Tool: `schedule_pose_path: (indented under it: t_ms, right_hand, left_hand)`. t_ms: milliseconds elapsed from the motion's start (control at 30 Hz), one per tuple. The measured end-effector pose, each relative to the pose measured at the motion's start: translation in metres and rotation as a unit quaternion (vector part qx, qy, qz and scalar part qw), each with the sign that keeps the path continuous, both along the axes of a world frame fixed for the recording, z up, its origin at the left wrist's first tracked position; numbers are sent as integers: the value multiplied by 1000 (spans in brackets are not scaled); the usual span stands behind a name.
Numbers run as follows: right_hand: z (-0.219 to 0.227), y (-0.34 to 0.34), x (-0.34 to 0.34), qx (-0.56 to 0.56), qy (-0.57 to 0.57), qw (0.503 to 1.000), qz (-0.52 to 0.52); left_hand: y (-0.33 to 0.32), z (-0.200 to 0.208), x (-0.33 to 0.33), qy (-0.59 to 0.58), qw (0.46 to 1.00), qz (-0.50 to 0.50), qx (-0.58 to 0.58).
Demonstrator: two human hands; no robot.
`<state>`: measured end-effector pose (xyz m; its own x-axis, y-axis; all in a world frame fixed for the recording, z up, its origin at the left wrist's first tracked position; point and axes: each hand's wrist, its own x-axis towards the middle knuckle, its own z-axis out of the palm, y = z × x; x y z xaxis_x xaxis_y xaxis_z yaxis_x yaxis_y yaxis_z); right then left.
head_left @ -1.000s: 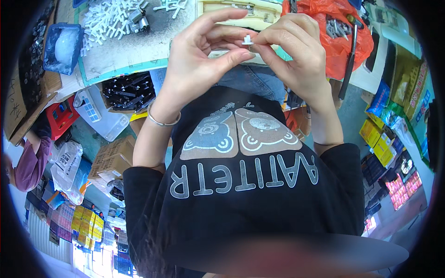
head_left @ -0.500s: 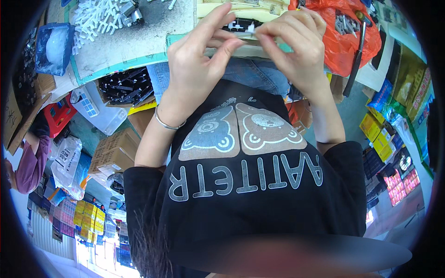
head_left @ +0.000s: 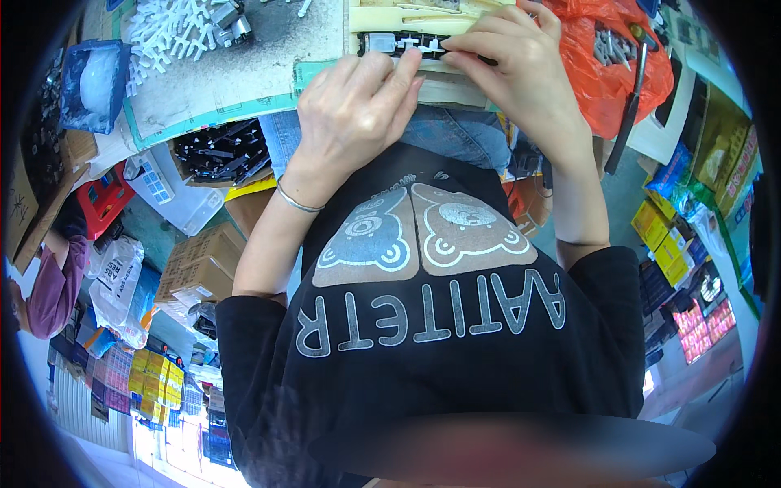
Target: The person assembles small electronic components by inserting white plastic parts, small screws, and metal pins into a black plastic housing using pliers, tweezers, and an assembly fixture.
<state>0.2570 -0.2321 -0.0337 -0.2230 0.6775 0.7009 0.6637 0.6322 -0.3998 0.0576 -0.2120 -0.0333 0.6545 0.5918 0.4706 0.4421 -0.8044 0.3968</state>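
Note:
A narrow black plastic chassis (head_left: 399,35) lies in a long cream-coloured holder (head_left: 407,18) at the table's near edge. A silver motor (head_left: 380,42) sits in its left end, with small white plastic parts (head_left: 409,41) along its middle. My left hand (head_left: 354,106) is closed at the near side, fingers curled and index fingertip pressed against the chassis by the white parts. With thumb and index finger together, my right hand (head_left: 521,77) pinches at a white cross-shaped piece (head_left: 435,49) toward the right; its fingers partly hide the chassis's right end.
White plastic pieces (head_left: 167,32) are heaped at the far left beside loose motors (head_left: 232,20). A blue tub (head_left: 95,85) stands at the left edge. Right of my hands lie a red plastic bag (head_left: 594,98) of grey parts and a hammer (head_left: 630,106). Below, a box holds black parts (head_left: 220,152).
Both hands have lowered onto the chassis. The white piece held above it is now down at the chassis, and my left fingers have curled from spread to closed, uncovering the motor.

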Motion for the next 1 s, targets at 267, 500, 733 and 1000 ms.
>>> schedule_pose_path:
  t_ms: [267,500,733,1000]
  right_hand:
    - [62,-7,-10,-351,-92,929,-79]
    - [49,-6,-6,-250,-198,946,-63]
    - [35,-10,23,-237,-15,954,-183]
    - [43,34,54,-282,14,911,-299]
  left_hand:
    - [-7,-7,6,45,998,-43,22]
    - [-21,0,11,153,987,-11,53]
    - [4,0,-2,20,1000,-22,-6]
    - [67,10,-26,139,982,127,23]
